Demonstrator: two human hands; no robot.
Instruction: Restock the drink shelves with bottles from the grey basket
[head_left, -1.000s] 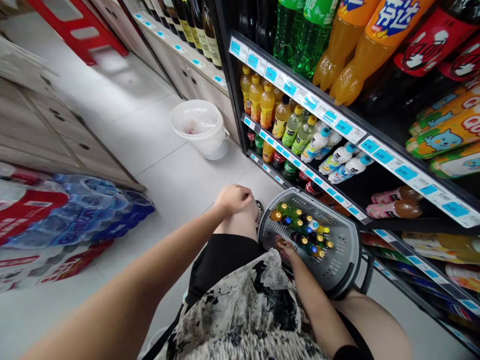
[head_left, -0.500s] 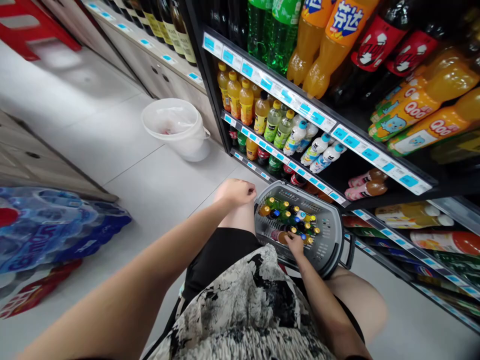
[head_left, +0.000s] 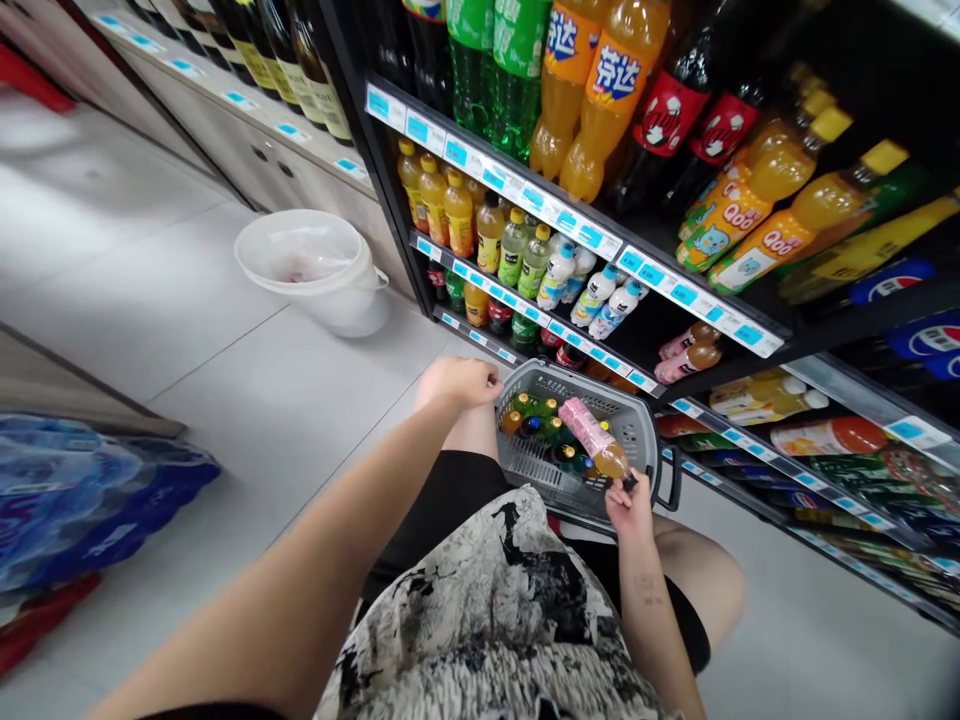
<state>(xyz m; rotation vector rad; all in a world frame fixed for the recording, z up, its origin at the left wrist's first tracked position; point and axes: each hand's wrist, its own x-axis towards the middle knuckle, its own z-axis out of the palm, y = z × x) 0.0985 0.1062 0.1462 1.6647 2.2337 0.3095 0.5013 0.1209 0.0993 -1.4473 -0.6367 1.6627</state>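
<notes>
My right hand (head_left: 630,503) grips a pink-labelled drink bottle (head_left: 592,437) by its dark cap. The bottle is tilted over the grey plastic basket (head_left: 637,440), its base pointing away from me toward the shelves. Inside the basket stand several upright bottles (head_left: 555,430) with yellow, orange and blue caps; the pink bottle hides part of them. My left hand (head_left: 472,382) rests on my left knee beside the basket's left rim, its fingers curled; whether anything is in them I cannot make out.
Drink shelves (head_left: 510,300) rise just beyond the basket, with two similar pink bottles (head_left: 688,353) on a lower shelf. A white bucket (head_left: 307,265) stands on the floor to the left. Shrink-wrapped water bottles (head_left: 97,500) lie at far left.
My right hand has lifted the pink-labelled bottle out from among the others in the basket and moved it to the right. My left hand stays on the knee. The view has shifted slightly.
</notes>
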